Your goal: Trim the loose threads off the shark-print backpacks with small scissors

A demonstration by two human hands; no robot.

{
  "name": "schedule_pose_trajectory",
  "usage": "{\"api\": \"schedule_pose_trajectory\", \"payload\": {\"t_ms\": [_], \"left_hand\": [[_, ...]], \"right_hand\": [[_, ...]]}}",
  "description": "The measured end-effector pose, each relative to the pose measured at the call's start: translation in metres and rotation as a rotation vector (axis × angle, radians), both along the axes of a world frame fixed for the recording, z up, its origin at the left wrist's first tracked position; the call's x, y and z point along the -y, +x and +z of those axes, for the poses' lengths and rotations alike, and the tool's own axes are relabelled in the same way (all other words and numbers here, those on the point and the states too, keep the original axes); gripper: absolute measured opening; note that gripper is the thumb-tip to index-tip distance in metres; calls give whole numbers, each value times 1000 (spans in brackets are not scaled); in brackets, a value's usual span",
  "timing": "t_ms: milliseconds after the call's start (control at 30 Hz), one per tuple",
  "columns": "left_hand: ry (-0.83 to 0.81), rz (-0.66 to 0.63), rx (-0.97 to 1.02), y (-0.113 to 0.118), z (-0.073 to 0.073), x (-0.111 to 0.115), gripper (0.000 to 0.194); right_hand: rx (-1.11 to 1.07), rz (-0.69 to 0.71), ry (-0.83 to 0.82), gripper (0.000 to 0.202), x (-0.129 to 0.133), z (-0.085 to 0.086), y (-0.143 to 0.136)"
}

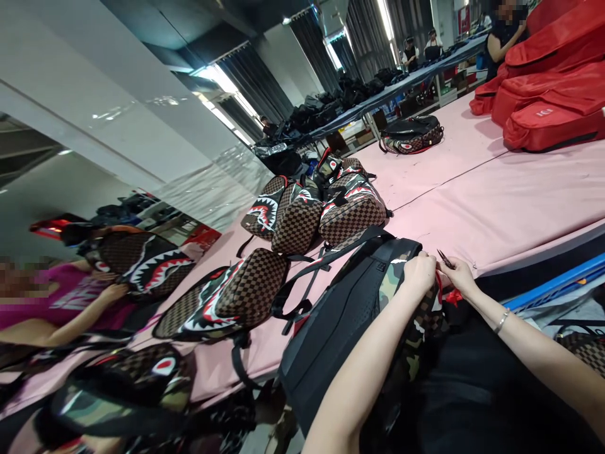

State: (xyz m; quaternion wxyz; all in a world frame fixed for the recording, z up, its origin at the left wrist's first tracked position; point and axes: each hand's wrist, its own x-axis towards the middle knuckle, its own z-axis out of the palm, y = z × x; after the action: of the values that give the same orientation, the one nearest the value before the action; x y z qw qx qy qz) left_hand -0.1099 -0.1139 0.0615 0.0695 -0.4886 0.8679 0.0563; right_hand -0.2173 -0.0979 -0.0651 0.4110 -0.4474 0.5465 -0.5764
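A black-backed backpack (347, 293) with camouflage and checkered sides lies tilted at the table's near edge, against my body. My left hand (420, 272) is closed on the backpack's upper edge, its fingers pinching the fabric there. Close beside it, my right hand (457, 276) is closed around small thread snips (443, 257), whose dark pointed tips stick up past the fingers. The right fingertips are at the same edge of the bag, near some red material (454, 296). What the right fingertips pinch besides the snips is hidden.
Several checkered shark-mouth backpacks (250, 284) lie on the pink table (439, 208) to the left and ahead. Red bags (553, 116) are piled at the far right. At left, a person (61, 296) handles another backpack. A blue rail (562, 280) runs along the right.
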Motion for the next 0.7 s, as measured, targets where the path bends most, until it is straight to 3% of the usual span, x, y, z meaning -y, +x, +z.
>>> {"api": "schedule_pose_trajectory", "payload": {"t_ms": [200,367,500,700], "left_hand": [[7,-42,43,-8,-11,14,27],[-17,29,-11,1,-23,22,23],[-25,66,-88,10,-30,27,19],[-19,63,-146,10,-31,29,17]], "right_hand": [[8,-24,12,42,0,-2,-4],[8,-51,53,41,-19,-10,-3],[6,23,61,31,-33,-14,1],[-24,84,31,23,-30,-8,3]]}}
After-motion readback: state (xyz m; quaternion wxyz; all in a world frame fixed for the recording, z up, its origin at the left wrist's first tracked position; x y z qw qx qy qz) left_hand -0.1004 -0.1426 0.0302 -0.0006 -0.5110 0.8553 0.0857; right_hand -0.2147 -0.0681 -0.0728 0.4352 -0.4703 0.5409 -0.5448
